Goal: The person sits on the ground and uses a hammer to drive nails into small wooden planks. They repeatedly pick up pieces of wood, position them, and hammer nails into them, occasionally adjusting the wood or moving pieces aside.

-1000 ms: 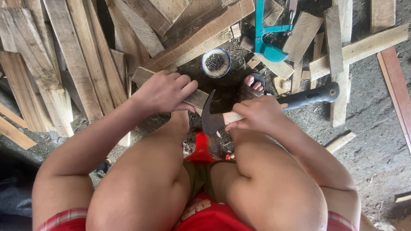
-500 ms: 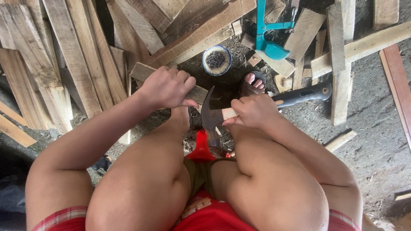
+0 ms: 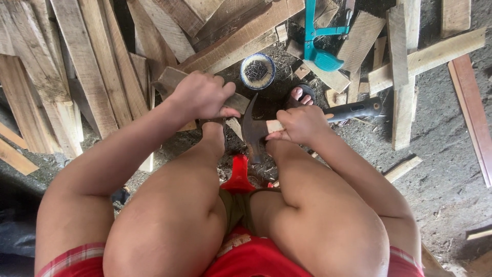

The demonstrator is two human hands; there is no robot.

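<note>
1. A short, weathered wooden slat [image 3: 174, 78] sits crosswise above the person's left knee, its left end sticking out past the knuckles and its right end reaching toward the hammer head.
2. The left hand [image 3: 202, 95] lies over the middle of the slat, fingers curled down across its top and thumb pressed along the near edge; this grip is closed on the slat. The wrist is bent slightly and the forearm runs down and left toward the body.
3. A claw hammer [image 3: 254, 131] lies nearly level just right of the slat, its dark steel head down between the knees with the claw pointing up toward the slat's right end. I cannot tell whether head and slat touch.
4. The right hand [image 3: 300, 124] is choked up on the pale wooden part of the handle, right behind the head, fingers wrapped over the top; this grip is shut tight around the hammer. The black rubber handle end [image 3: 356, 109] sticks out to the right beyond the hand.
5. A sandalled foot [image 3: 301, 96] rests on the dirt floor [image 3: 441, 154] just beyond the right hand.
6. A small round bowl of nails [image 3: 258, 71] stands on the floor just above the hands.
7. A teal-framed saw [image 3: 318, 41] lies on scattered planks [image 3: 87, 66] farther up.
</note>
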